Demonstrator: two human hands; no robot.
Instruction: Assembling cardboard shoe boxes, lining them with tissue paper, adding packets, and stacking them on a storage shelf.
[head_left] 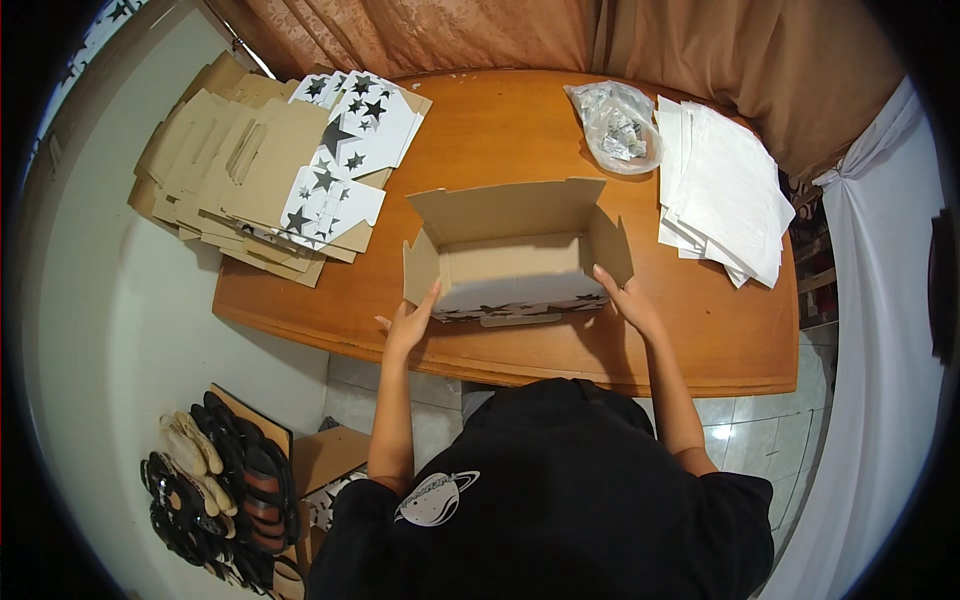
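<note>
The left hand (408, 320) sets its thumb at the near left corner of an open cardboard box (513, 256), fingers spread, its grip impossible to tell; the right hand (630, 304) clamps the near right corner. The box stands between them, by the front edge of the desk (718, 340). Beyond, flattened cartons (235, 155) crowd the left edge; white sheets (725, 185) and a plastic bag (608, 105) lie toward the far right corner.
</note>
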